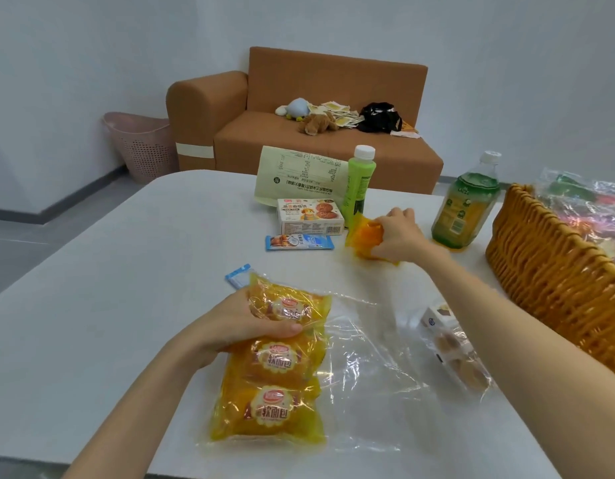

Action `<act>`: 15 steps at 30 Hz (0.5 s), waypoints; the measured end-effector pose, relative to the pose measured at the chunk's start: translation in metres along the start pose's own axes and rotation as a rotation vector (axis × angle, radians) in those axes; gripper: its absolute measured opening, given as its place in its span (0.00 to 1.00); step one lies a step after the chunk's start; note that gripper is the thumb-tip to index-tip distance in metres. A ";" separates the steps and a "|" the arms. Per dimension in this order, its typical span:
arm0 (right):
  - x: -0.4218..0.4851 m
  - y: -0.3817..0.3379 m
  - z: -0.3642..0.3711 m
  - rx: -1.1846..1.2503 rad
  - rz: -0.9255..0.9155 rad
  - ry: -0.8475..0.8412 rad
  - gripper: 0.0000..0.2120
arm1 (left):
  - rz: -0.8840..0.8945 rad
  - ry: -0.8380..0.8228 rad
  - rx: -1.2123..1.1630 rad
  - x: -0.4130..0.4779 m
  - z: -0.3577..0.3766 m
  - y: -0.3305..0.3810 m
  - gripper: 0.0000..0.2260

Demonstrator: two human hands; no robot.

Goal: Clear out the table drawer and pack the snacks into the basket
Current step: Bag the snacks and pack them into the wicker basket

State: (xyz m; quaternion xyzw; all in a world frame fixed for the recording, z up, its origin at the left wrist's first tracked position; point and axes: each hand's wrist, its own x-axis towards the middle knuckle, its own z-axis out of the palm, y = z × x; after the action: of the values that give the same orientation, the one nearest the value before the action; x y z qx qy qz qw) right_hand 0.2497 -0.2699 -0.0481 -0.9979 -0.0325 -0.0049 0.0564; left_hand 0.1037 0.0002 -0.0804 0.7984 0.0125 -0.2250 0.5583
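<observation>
Right hand [397,233] clenched round a single bun pack [365,236] on the table [126,271] — basket [548,271] lies just to its right, so I'd pack with that arm. Left hand [238,323] grips the far end of the bun stack [275,385] — long axis runs toward me

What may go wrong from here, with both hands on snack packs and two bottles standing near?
1. The right grip holds a yellow pack right beside the green bottle; lifting it carelessly may tip the bottle.
2. The left grip holds only the top pack of three; the lower packs may slide or stay behind.
3. On the way to the basket, the pack may brush the tea bottle.
</observation>
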 end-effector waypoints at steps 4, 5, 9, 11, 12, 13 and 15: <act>0.010 0.013 0.017 0.033 0.004 -0.259 0.37 | 0.006 -0.017 -0.006 0.009 -0.003 0.002 0.30; 0.010 0.015 0.020 0.060 0.018 -0.259 0.39 | 0.010 -0.018 -0.010 0.011 -0.003 0.003 0.30; 0.010 0.012 0.030 -0.025 0.013 -0.074 0.31 | 0.013 -0.010 -0.021 0.014 -0.006 0.006 0.28; 0.005 0.006 0.032 -0.029 0.023 -0.025 0.23 | 0.008 -0.004 -0.030 0.013 -0.008 0.006 0.28; 0.001 0.003 0.032 -0.008 0.040 -0.008 0.20 | 0.013 0.003 -0.036 0.011 -0.010 0.005 0.27; -0.004 0.000 0.031 0.032 0.064 0.011 0.18 | 0.022 0.018 -0.044 0.008 -0.011 0.005 0.25; -0.016 -0.004 0.022 0.185 0.106 0.080 0.19 | 0.043 0.053 -0.060 0.000 -0.015 0.006 0.22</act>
State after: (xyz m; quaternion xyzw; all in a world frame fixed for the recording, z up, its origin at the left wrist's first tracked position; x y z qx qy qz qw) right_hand 0.2334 -0.2639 -0.0700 -0.9877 0.0223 -0.0387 0.1497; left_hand 0.1109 0.0108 -0.0710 0.7872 0.0167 -0.1912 0.5861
